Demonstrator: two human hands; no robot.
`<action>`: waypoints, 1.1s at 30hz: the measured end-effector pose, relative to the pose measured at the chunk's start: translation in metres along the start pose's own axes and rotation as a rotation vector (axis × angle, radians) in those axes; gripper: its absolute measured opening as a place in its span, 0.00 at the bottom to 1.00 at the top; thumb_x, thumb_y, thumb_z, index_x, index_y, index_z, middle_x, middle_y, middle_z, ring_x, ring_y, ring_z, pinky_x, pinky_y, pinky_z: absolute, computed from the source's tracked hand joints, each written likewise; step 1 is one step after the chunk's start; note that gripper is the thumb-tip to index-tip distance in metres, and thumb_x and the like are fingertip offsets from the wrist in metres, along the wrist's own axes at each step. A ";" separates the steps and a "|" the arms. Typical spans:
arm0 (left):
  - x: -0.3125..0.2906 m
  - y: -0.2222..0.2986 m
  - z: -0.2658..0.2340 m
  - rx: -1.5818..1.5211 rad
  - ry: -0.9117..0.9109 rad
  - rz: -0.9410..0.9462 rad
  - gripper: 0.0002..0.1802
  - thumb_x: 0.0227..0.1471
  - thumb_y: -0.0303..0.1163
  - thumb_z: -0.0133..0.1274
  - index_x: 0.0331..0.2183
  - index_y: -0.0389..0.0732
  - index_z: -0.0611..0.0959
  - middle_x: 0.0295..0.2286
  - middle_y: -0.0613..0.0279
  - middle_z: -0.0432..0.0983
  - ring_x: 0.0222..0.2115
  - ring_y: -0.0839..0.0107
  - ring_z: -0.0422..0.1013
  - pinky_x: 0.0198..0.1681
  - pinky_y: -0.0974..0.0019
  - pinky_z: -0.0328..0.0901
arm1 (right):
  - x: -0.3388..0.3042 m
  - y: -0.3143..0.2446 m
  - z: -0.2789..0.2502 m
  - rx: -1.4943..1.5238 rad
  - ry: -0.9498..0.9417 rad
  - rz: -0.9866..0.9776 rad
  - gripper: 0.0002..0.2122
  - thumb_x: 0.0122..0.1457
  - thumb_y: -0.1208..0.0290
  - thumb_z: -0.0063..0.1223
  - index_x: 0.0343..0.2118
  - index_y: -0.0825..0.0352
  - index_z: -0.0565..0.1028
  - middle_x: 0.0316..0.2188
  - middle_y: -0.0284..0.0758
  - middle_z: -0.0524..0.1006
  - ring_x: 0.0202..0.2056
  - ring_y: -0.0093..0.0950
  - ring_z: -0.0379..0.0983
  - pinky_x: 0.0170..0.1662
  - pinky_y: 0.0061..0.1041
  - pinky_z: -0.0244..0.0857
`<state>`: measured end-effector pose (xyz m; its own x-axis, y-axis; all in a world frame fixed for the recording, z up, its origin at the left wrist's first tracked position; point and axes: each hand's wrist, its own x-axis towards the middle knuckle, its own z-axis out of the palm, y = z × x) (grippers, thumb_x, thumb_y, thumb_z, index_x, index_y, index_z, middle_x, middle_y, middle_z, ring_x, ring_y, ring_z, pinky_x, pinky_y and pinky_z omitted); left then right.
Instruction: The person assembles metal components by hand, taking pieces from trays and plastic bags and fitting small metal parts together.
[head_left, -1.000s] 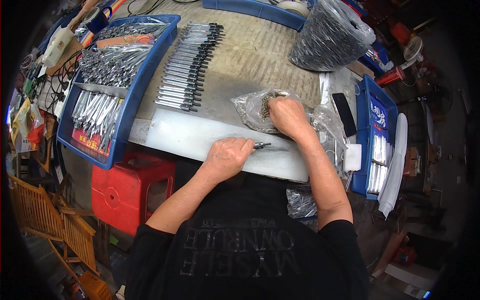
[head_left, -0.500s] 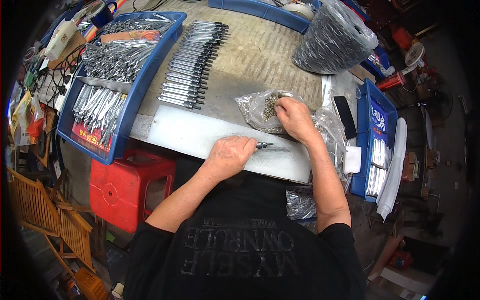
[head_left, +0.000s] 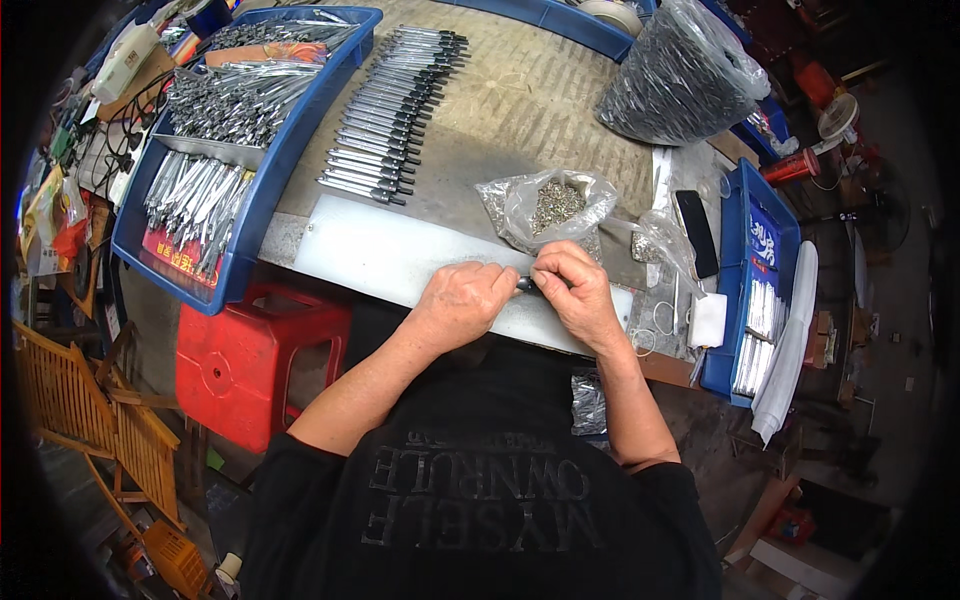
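Over white board (head_left: pixel 390 256), left hand (head_left: pixel 463 300) gripped a dark piece (head_left: pixel 525 284); right hand (head_left: pixel 577 294) pinched at its 3 o'clock end, contents unseen. Slack pinch risked a drop; knocked, 1 o'clock parts bag (head_left: pixel 518 214) could've spilled.

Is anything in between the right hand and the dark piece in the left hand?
Nothing visible. The right hand is right at the dark piece poking from the left hand; the clear bag sits beyond them.

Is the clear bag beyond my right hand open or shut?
Open: the clear plastic bag has its mouth spread, showing small metal parts inside.
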<state>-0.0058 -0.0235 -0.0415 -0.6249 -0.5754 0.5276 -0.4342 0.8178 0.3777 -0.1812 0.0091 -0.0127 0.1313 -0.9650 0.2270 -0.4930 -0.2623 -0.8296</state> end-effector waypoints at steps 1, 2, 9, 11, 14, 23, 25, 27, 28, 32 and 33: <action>0.000 0.000 0.001 -0.006 0.011 0.003 0.10 0.40 0.33 0.55 0.23 0.40 0.71 0.14 0.63 0.64 0.15 0.67 0.67 0.17 0.65 0.62 | -0.001 0.000 0.002 -0.004 0.012 -0.023 0.03 0.46 0.80 0.52 0.25 0.72 0.72 0.26 0.36 0.71 0.29 0.29 0.69 0.32 0.25 0.62; 0.000 0.000 0.001 -0.012 0.022 0.007 0.10 0.40 0.33 0.55 0.23 0.40 0.71 0.14 0.63 0.64 0.15 0.67 0.67 0.17 0.65 0.62 | -0.001 0.000 0.004 -0.008 0.023 -0.028 0.03 0.45 0.80 0.53 0.24 0.72 0.72 0.25 0.36 0.71 0.29 0.31 0.69 0.33 0.25 0.63; -0.001 0.000 -0.001 -0.015 -0.004 -0.009 0.10 0.40 0.33 0.55 0.23 0.40 0.71 0.14 0.63 0.64 0.16 0.66 0.68 0.17 0.65 0.62 | -0.006 0.005 0.006 -0.082 0.066 -0.078 0.03 0.44 0.80 0.53 0.24 0.71 0.72 0.24 0.36 0.72 0.29 0.32 0.69 0.33 0.27 0.63; -0.002 -0.001 0.001 -0.019 0.000 -0.003 0.10 0.40 0.33 0.55 0.23 0.40 0.72 0.14 0.62 0.64 0.16 0.66 0.68 0.17 0.65 0.62 | -0.006 0.005 0.005 -0.096 0.077 -0.087 0.03 0.43 0.81 0.53 0.24 0.71 0.72 0.24 0.37 0.72 0.29 0.32 0.69 0.33 0.27 0.63; 0.000 -0.001 0.000 -0.030 0.009 0.002 0.09 0.40 0.33 0.55 0.23 0.40 0.72 0.14 0.62 0.64 0.16 0.67 0.68 0.17 0.65 0.62 | -0.005 0.004 0.002 -0.172 0.077 -0.158 0.04 0.43 0.81 0.53 0.24 0.71 0.72 0.24 0.37 0.72 0.29 0.33 0.69 0.34 0.27 0.63; -0.002 0.000 0.001 0.005 0.011 0.015 0.10 0.40 0.32 0.55 0.23 0.40 0.71 0.13 0.62 0.64 0.15 0.67 0.67 0.16 0.65 0.61 | -0.004 0.001 -0.003 -0.319 -0.022 -0.224 0.05 0.41 0.81 0.53 0.24 0.70 0.71 0.26 0.38 0.71 0.29 0.35 0.67 0.34 0.30 0.62; -0.002 0.000 0.001 0.012 0.009 0.020 0.10 0.40 0.32 0.55 0.23 0.40 0.71 0.13 0.62 0.64 0.15 0.67 0.67 0.16 0.65 0.61 | -0.002 -0.003 -0.005 -0.370 -0.045 -0.241 0.05 0.40 0.81 0.53 0.24 0.70 0.71 0.26 0.38 0.70 0.30 0.35 0.67 0.34 0.30 0.62; -0.002 0.000 0.001 0.020 0.008 0.025 0.10 0.40 0.32 0.55 0.23 0.39 0.71 0.13 0.63 0.63 0.15 0.67 0.67 0.16 0.65 0.61 | -0.001 -0.006 -0.006 -0.421 -0.069 -0.258 0.06 0.40 0.81 0.53 0.24 0.69 0.71 0.26 0.38 0.70 0.31 0.35 0.66 0.35 0.31 0.61; -0.001 0.000 0.001 0.023 0.010 0.026 0.09 0.40 0.32 0.55 0.23 0.39 0.72 0.13 0.63 0.64 0.15 0.68 0.67 0.16 0.66 0.61 | -0.001 -0.007 -0.006 -0.452 -0.077 -0.271 0.05 0.40 0.81 0.53 0.23 0.69 0.70 0.26 0.37 0.69 0.31 0.35 0.66 0.35 0.31 0.61; -0.004 -0.003 0.006 0.033 0.005 0.042 0.09 0.40 0.32 0.55 0.23 0.39 0.72 0.14 0.63 0.64 0.15 0.69 0.66 0.16 0.66 0.62 | 0.003 -0.014 -0.007 -0.506 -0.112 -0.254 0.05 0.41 0.80 0.53 0.23 0.70 0.69 0.24 0.38 0.69 0.29 0.37 0.67 0.34 0.31 0.62; -0.004 -0.002 0.005 0.033 0.005 0.042 0.09 0.40 0.32 0.55 0.23 0.39 0.72 0.14 0.63 0.64 0.15 0.69 0.66 0.16 0.66 0.62 | 0.003 -0.013 -0.008 -0.506 -0.112 -0.253 0.05 0.41 0.80 0.53 0.23 0.70 0.69 0.24 0.38 0.69 0.29 0.37 0.67 0.34 0.31 0.62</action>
<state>-0.0061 -0.0233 -0.0483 -0.6400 -0.5403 0.5464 -0.4286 0.8412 0.3298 -0.1807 0.0095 0.0030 0.3756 -0.8740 0.3082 -0.7809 -0.4776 -0.4026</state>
